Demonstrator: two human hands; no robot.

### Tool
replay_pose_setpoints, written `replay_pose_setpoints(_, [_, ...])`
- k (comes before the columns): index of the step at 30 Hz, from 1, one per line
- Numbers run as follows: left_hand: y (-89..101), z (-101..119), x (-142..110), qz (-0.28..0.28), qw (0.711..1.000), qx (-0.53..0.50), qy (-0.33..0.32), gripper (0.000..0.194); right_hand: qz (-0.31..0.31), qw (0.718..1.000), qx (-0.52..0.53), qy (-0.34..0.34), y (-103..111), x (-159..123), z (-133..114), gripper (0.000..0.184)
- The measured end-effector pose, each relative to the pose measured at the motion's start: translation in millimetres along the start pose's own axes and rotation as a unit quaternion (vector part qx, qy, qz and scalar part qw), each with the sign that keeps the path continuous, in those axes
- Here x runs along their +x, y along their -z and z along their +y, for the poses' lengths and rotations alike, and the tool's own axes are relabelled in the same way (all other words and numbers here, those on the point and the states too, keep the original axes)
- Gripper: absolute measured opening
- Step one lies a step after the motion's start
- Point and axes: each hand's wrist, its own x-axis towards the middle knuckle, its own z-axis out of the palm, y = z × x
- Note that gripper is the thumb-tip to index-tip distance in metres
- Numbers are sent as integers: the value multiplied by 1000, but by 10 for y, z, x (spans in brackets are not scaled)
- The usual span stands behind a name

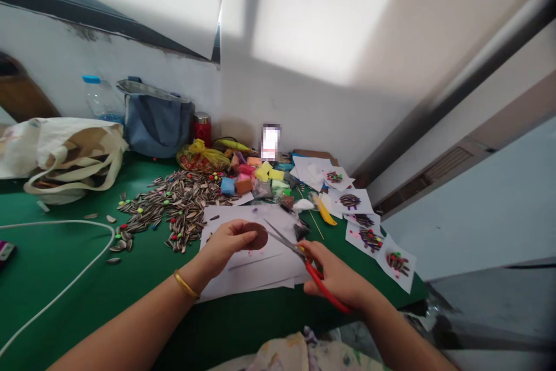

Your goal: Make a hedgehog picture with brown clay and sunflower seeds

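Observation:
Between the fingers of my left hand (228,246) is a flat, round brown disc (259,237), held above white paper sheets (243,278). My right hand (332,270) grips a pair of scissors (315,278) with red handles. Their pointed metal blades stand a little apart and reach toward the disc's right edge; whether they touch it I cannot tell. Just beyond my left hand spreads a heap of striped sunflower seeds (186,200), mixed with small coloured balls. A yellow utility knife (324,210) lies past my right hand, beside a thin stick (316,225).
Coloured clay packets (243,186) sit at the back below a blurred phone (270,142). Paper cards with seed designs (397,264) line the table's right edge. A blue bag (158,119), a cream tote (78,151) and a red flask (202,129) stand back left. A white cable (87,272) crosses the left side.

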Motion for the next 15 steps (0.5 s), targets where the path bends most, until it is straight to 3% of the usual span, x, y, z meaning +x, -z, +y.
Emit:
replay_pose_setpoints(4, [-13,28,-25,-56,998,14,-30,34,-18,1000,5,7,-42,74,-97,85])
replay_pose_setpoints(15, [-60,53,-39,-80,994,57,-50,30,-26,998,44,28,-47,114,-82,69])
